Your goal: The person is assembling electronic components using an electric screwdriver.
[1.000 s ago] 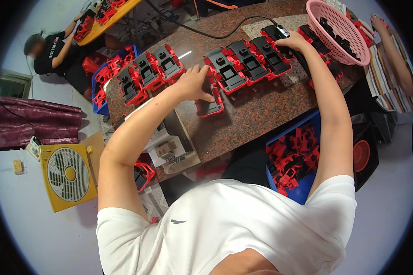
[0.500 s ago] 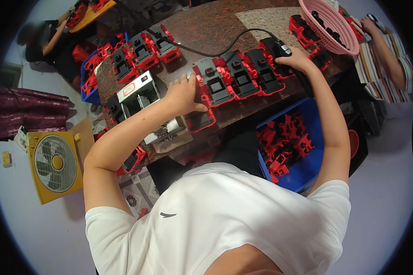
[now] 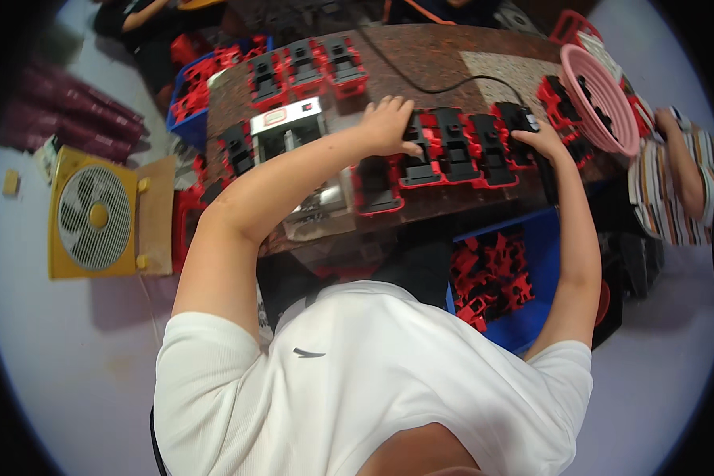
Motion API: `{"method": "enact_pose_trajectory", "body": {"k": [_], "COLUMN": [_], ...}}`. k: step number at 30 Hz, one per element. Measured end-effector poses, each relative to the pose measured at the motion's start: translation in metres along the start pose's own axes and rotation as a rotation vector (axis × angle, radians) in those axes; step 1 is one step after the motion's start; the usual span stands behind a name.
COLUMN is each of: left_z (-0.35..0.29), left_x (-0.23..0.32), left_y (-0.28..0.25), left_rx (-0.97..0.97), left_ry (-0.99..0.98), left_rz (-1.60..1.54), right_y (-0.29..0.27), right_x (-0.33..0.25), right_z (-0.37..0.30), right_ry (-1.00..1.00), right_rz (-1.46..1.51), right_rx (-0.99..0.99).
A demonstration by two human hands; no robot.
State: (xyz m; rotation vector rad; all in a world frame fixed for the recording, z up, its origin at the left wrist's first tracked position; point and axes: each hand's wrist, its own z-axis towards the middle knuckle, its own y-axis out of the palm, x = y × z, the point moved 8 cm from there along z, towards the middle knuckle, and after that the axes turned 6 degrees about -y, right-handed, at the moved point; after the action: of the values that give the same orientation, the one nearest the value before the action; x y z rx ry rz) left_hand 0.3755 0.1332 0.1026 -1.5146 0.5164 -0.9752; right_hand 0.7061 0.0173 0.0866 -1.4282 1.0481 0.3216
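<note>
Overhead view of a person in a white shirt at a brown speckled worktable (image 3: 452, 63). The left hand (image 3: 389, 124) lies with fingers curled over the top of a red-and-black moulded part (image 3: 418, 151), the first in a row of like parts (image 3: 472, 147) running toward 3 o'clock along the table's near edge. The right hand (image 3: 541, 143) closes around a black corded tool (image 3: 518, 119) at the row's far end; its cable (image 3: 420, 75) trails toward 11 o'clock across the tabletop. The two hands are well apart, one at each end of the row.

At 9 o'clock from the left hand stands a small metal machine (image 3: 289, 131), with a further red-and-black part (image 3: 377, 186) just at 6 o'clock from that hand. A pink mesh basket (image 3: 603, 103) sits at 2 o'clock on the table corner (dark pieces show inside it). Below the table edge, at 5 o'clock, a blue bin (image 3: 500, 274) holds loose red parts. A yellow box fan (image 3: 95, 214) rests on the floor at 9 o'clock. Another person's arm (image 3: 682, 170), in a striped sleeve, enters at 3 o'clock.
</note>
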Motion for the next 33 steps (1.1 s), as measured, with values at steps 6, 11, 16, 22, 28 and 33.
{"method": "enact_pose_trajectory", "body": {"k": [6,11,16,22,28,33], "left_z": [-0.132,-0.306,-0.349,-0.368,-0.363,-0.362], "left_x": [-0.083,-0.240,-0.232,-0.221,-0.212,-0.214], "left_y": [-0.159,-0.130,-0.036,-0.009,0.015,0.024], "left_rx": [0.331,0.523,0.512,0.757,0.846,0.843], "left_ry": [-0.191,-0.802,-0.907,-0.896,-0.836,-0.818], "left_rz": [-0.598,-0.238,-0.860,-0.948,-1.424,-1.488], "right_y": [-0.028,0.065,0.196,0.252,0.250,0.270], "right_x": [-0.106,-0.206,-0.284,-0.348,-0.363,-0.355], "right_z": [-0.056,-0.112,-0.148,-0.176,-0.184,-0.186], "right_ry": [-0.114,-0.300,-0.593,-0.902,-1.112,-1.124], "right_rz": [0.078,0.831,1.370,1.087,0.777,0.983], "right_rx": [0.310,-0.092,-0.530,-0.266,-0.001,0.051]}}
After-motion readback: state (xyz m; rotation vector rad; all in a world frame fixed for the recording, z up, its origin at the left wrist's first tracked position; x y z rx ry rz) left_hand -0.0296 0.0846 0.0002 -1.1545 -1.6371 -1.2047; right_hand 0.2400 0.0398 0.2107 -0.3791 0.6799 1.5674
